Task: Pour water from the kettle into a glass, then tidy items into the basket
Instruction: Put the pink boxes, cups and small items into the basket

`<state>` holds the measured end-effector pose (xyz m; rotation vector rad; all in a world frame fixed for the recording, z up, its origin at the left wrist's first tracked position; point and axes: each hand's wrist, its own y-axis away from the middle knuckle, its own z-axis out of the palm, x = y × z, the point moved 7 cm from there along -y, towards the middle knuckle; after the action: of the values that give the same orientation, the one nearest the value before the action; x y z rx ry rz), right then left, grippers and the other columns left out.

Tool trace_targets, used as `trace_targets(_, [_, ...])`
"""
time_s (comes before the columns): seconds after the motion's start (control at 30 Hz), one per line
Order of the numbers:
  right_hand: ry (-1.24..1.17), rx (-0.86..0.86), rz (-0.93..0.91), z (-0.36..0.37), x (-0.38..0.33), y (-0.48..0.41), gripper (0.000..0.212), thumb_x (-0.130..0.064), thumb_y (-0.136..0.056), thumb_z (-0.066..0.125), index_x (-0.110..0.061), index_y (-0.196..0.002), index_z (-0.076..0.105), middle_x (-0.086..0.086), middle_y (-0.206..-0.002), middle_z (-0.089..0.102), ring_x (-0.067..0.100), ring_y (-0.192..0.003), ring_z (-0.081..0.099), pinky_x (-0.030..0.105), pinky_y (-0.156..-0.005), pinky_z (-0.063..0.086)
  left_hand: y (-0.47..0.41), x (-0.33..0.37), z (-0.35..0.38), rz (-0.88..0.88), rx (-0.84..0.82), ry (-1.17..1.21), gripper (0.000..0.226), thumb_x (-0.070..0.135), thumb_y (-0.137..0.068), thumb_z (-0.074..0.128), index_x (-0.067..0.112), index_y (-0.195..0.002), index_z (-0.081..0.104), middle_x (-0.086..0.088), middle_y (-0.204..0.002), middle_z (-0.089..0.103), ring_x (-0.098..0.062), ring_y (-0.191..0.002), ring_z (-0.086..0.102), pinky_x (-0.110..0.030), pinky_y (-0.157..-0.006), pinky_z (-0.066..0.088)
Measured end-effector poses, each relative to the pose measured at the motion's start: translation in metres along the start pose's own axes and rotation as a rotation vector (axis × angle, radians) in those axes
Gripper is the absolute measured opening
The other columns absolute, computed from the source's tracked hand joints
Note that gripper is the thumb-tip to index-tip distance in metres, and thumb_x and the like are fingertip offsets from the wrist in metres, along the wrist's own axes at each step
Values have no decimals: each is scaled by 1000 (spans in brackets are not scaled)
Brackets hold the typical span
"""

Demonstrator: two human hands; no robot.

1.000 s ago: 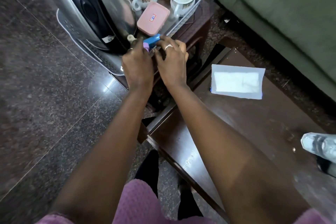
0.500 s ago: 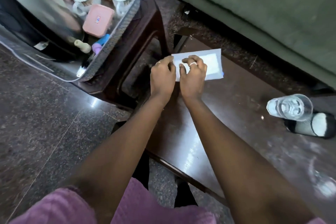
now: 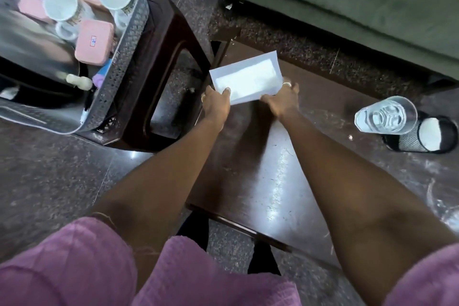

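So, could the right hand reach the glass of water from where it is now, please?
Probably yes, once freed: the right hand is holding the white packet with the left hand, and the table between it and the glass looks clear.

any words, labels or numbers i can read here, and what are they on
None can be read.
Pink boxes: small lid stickers, too blurred.
Mugs: printed band on the side, blurred.
White packet: no print visible.
Glass: no print visible.
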<state>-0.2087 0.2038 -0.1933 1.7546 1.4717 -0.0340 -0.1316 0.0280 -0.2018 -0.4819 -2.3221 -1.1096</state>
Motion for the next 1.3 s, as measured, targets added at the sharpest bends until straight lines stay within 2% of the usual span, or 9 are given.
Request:
trace_targets(0.2, [6,21,49,4,-1,-22,68,-29,-88,61,-7,-143,28,17,-148,31,37,-135,29,40,-111,26,-22,4,-3,-67,-30,122,58,24,-94,51,4,-143,28,-17,-141,43,-30,-125,46,-36,-103,39])
trace_targets(0.37, [-72,123,111,5,-2,-32,54,-21,-89,60,-10,-137,39,16,-142,41,36,-131,37,39,-109,29,-31,4,-4,-117,-30,203,44,27,-92,54,4,-130,45,-15,-130,53,-31,-114,54,-40,-96,47])
trace_targets(0.53, [-432,162,174,2,-2,-38,37,-14,-86,63,-5,-120,53,14,-126,61,28,-115,57,41,-100,47,-38,23,-18,62,50,106,33,29,-95,48,3,-116,49,-15,-117,59,-28,-102,56,-31,-79,46])
trace_targets(0.6, [-535,182,124,-5,-17,-39,33,-12,-86,63,-5,-117,56,11,-121,64,23,-109,61,36,-95,51,-35,39,-32,145,105,139,30,29,-96,46,5,-112,49,-8,-106,60,-20,-88,54,-12,-62,40])
trace_targets(0.67, [-641,193,54,-12,-42,-39,26,-10,-86,63,-5,-111,59,7,-109,67,18,-98,63,28,-86,52,-30,55,-54,231,172,188,25,30,-96,47,7,-108,49,-1,-95,58,-17,-83,53,-10,-54,37])
trace_targets(0.83, [-751,107,-162,-23,-138,-34,15,-5,-84,65,-15,-76,56,-4,-69,51,6,-62,48,20,-62,41,-18,95,-138,421,464,297,30,26,-93,52,0,-110,54,-15,-110,67,-29,-100,62,-25,-77,40])
trace_targets(0.9, [-732,32,-251,-22,-176,-27,23,-3,-81,67,-18,-67,55,-2,-68,56,7,-60,50,20,-60,42,-16,109,-177,463,605,170,38,29,-94,49,0,-119,52,-20,-120,62,-33,-109,58,-29,-89,35])
trace_targets(1.13, [-588,-180,-330,22,-277,-7,25,-3,-75,73,-17,-61,57,10,-79,63,21,-73,58,33,-61,48,-44,121,-294,299,908,-179,52,52,-92,36,15,-126,50,-6,-127,59,-25,-119,50,-37,-96,36])
trace_targets(1.3, [-677,-259,-199,80,-318,5,29,1,-81,68,-14,-62,51,15,-82,59,26,-77,61,49,-71,58,-57,105,-313,253,952,-184,48,36,-96,36,16,-140,36,-5,-149,33,-25,-136,29,-33,-113,19])
